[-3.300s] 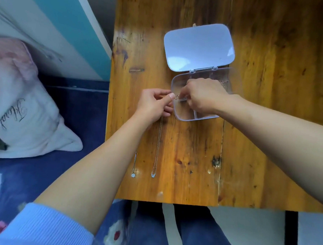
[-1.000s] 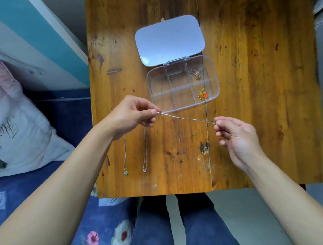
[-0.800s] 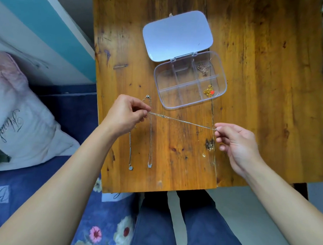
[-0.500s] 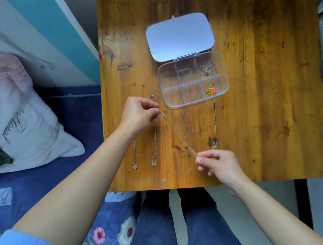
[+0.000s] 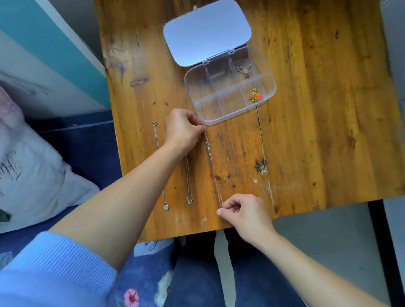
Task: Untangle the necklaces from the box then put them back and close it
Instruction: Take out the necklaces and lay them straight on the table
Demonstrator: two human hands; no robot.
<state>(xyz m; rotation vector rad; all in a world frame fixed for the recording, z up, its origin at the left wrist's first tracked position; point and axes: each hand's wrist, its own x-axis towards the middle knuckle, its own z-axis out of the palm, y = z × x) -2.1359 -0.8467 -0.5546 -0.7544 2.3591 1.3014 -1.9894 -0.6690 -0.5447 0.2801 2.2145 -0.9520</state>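
Pinching necklace (image 5: 213,170), both hands (pillow (image 5: 33,169) script unreadable)

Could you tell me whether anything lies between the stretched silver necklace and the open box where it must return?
Nothing visible does. The silver necklace hangs between the left hand and the right hand, the box sits just beyond with its lid flipped open.

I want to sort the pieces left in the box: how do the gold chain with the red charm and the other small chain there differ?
The gold chain with the red charm is bright yellow and carries a red piece; the rose-brown chain is duller, with no coloured charm visible. The gold one lies in the near right compartment of the clear plastic box, the rose-brown one in the far right compartment. Both are bunched in small heaps.
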